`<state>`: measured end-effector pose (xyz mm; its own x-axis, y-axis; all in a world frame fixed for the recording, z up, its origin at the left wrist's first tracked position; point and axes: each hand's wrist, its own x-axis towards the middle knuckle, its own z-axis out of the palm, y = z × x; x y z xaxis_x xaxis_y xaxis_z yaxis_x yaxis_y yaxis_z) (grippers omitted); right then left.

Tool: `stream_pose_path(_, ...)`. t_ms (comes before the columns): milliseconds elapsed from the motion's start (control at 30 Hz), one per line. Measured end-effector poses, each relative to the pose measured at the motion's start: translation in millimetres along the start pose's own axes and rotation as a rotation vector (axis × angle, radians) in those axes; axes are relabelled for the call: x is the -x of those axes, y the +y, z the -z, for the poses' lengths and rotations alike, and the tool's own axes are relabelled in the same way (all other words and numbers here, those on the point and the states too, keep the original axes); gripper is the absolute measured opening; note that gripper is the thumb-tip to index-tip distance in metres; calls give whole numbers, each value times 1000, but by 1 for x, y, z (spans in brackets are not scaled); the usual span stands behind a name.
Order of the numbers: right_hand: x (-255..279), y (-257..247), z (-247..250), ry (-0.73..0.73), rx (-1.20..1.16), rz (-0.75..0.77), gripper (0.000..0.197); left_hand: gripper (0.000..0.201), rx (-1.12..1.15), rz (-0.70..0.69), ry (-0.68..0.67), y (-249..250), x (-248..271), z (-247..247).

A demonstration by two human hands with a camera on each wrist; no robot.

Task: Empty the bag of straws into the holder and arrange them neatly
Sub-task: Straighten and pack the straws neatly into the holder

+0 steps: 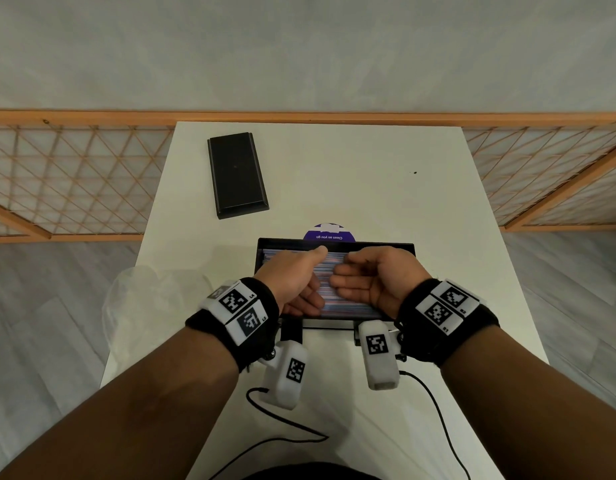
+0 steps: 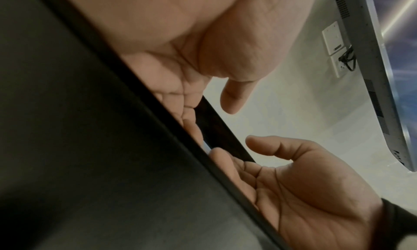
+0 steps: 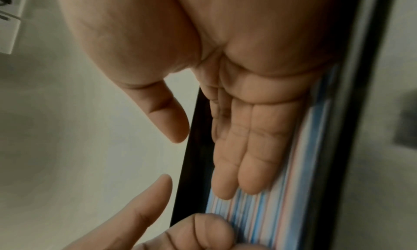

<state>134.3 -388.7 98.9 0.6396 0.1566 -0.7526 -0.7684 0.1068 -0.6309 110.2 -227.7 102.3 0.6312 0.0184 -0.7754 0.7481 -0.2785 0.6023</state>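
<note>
Now | holder: full of straws | left hand, right hand: flat, fingers extended on straws, gripping nothing

The holder sits on the table near its front edge, with the straws lying crosswise inside it. A round sticker lies just behind the holder. The lid lies farther back and to the left. The empty bag rests at the table's left edge, left of the holder.

one holder, one lid, many straws, two hands
</note>
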Motion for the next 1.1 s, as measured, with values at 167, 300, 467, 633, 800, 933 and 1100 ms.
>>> stream_pose_path(167, -1, 1, 0, 1, -30, 5, 10, 69, -27, -3, -2, 1, 0, -1)
stream_pose_path(300, -1, 1, 0, -3, -17, 12, 10, 69, -67, -27, 5, 2, 1, -2)
stream_pose_path(467, 4, -1, 3, 24, 108, 20, 11, 70, -151, -61, 14, 4, 3, -4)
stream_pose_path(633, 7, 0, 2, 9, 354, -14, 14, 72, -126, -41, 17, 3, 3, -3)
stream_pose_path(800, 7, 0, 1, 8, 385, -35, 10, 72, -103, -30, 19, 3, 5, -3)
stream_pose_path(933, 8, -1, 1, 14, 384, -54, 11, 72, -96, -30, 14, 2, 4, -3)
stream_pose_path(1100, 7, -2, 0, 17, 391, -75, 14, 72, -121, -18, -7, 4, 9, -2)
